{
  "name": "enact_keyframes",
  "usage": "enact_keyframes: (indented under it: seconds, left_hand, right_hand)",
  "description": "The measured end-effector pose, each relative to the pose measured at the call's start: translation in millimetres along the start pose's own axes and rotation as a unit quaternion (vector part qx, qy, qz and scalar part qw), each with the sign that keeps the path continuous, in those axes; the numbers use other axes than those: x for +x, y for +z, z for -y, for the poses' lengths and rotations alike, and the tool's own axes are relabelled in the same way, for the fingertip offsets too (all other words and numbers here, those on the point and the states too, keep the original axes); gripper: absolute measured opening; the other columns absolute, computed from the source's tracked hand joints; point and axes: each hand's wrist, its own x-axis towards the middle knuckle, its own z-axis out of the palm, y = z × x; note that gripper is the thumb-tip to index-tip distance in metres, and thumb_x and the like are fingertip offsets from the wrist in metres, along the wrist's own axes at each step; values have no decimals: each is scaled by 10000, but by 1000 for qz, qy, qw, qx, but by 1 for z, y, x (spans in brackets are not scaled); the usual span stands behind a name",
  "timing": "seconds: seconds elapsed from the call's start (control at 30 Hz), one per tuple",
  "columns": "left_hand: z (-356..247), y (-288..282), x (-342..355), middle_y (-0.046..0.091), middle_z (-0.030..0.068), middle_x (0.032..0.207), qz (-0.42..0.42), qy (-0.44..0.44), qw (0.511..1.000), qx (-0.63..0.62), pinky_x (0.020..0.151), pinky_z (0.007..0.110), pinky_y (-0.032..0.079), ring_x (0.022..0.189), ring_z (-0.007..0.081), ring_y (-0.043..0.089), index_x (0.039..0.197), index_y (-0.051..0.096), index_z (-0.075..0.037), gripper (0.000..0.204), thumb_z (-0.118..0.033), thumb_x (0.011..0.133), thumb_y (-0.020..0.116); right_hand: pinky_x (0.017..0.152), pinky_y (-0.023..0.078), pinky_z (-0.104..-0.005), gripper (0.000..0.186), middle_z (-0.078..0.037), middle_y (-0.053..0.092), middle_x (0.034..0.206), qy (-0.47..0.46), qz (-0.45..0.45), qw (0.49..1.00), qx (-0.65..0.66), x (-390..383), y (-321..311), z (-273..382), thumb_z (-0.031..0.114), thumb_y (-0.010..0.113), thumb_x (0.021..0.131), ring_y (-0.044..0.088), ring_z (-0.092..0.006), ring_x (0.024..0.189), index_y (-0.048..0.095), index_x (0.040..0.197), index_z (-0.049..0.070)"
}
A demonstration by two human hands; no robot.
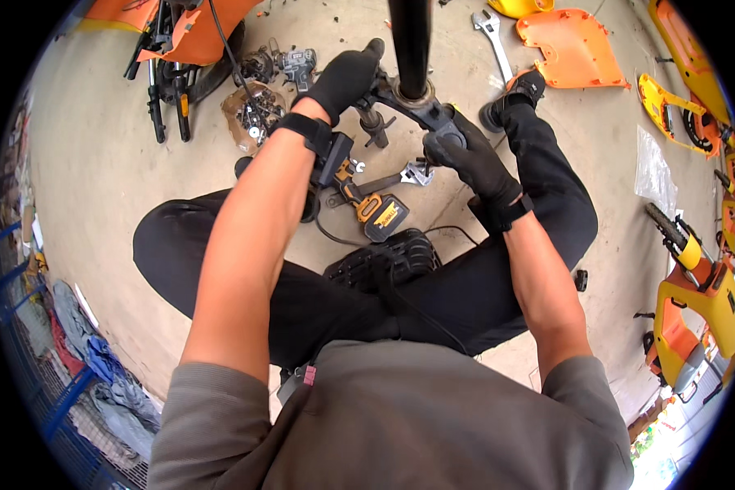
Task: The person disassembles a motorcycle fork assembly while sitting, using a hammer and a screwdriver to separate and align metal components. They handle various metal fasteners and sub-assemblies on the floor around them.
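Between my hands is a black fork clamp (417, 110) with a long dark tube (411, 41) rising from its middle past the top of the view. My left hand (347, 82), in a black glove, is closed around the clamp's left end, thumb pointing up and away. The clamp's right end is in my right hand (475, 155), also gloved, its fingers partly hidden beneath the part. Under the clamp, a metal stem with a crossbar (374, 128) stands near the floor. Close below lie a yellow-and-black cordless power tool (376, 208) and an adjustable wrench (412, 175).
A second adjustable wrench (492, 42) lies beyond my right foot, near an orange panel (567, 49). At the left are a grey impact driver (297, 67), a box of small hardware (251, 114) and fork legs (165, 94). Yellow-and-orange vehicle bodies (698, 306) line the right side.
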Motion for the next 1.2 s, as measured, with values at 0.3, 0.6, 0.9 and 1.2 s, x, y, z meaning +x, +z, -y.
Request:
enact_keyframes:
  seconds: [0.3, 0.6, 0.9, 1.2]
  left_hand:
    - [-34, -26, -22, 677, 97, 750, 49, -213, 873, -436, 628, 349, 509, 652, 181, 628, 886, 673, -8, 524, -451, 1055, 449]
    - [-25, -20, -61, 724, 131, 1013, -21, -159, 937, -311, 748, 299, 587, 868, 177, 730, 1221, 613, -24, 292, -154, 1058, 408]
    - [-48, -14, -67, 710, 152, 1051, 27, -219, 910, -351, 811, 318, 573, 898, 181, 716, 1217, 604, 23, 423, -268, 1100, 321]
    - [-56, -18, -67, 706, 125, 1011, 25, -173, 840, -513, 765, 311, 560, 834, 187, 689, 1295, 562, -36, 518, -407, 1112, 250]
  right_hand:
    - [764, 528, -250, 420, -48, 676, 1020, -77, -41, 996, -5, 29, -28, -10, 265, 664, 966, 627, -107, 865, 571, 1298, 25]
    - [875, 524, -306, 322, -87, 625, 1124, -163, -50, 978, -118, 64, -9, 1, 230, 573, 1021, 639, -166, 959, 602, 1231, -12]
    - [863, 519, -333, 296, -122, 634, 1086, -393, -65, 803, -444, 71, -33, -3, 78, 566, 946, 633, -264, 950, 610, 1238, 72]
    - [823, 503, -288, 300, -61, 632, 971, -332, -82, 884, -318, 61, -30, -2, 278, 531, 1028, 616, -151, 873, 658, 1120, 22]
